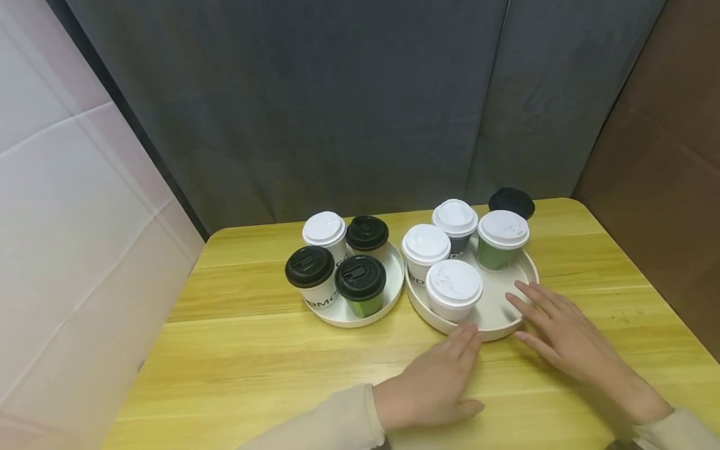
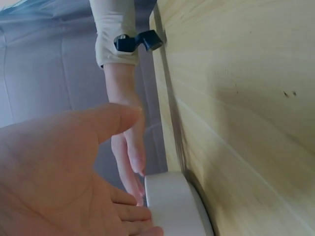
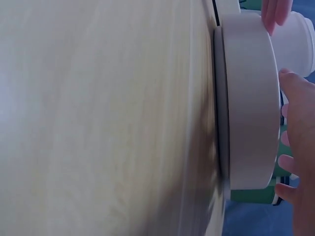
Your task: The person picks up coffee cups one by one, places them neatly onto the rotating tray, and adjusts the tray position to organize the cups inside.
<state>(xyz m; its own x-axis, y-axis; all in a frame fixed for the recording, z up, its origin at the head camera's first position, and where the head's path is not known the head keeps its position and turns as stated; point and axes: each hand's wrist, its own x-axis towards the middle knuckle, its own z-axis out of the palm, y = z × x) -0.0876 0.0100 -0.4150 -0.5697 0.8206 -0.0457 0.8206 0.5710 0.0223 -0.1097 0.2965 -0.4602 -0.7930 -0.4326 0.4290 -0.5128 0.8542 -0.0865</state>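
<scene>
A round white tray [image 1: 503, 300] on the right bears several paper cups with white lids, among them a white cup [image 1: 452, 306] at its front and a green cup [image 1: 495, 255] at its back right. My left hand [image 1: 435, 378] has its fingers straight, fingertips right at the tray's front rim. Spread fingers of my right hand [image 1: 568, 334] reach over the tray's right rim, with nothing in their grasp. In the right wrist view, both hands' fingertips show beside the tray wall [image 3: 251, 103]. The palm [image 2: 59, 172] fills much of the left wrist view.
Left of this tray stands a smaller white tray [image 1: 360, 322] of cups, one with a white lid [image 1: 324, 229], the others black-lidded, such as a green cup [image 1: 367, 305]. A black round object [image 1: 512, 201] sits at the back edge of the wooden table [image 1: 236, 350]. Grey cloth [image 1: 315, 106] hangs behind.
</scene>
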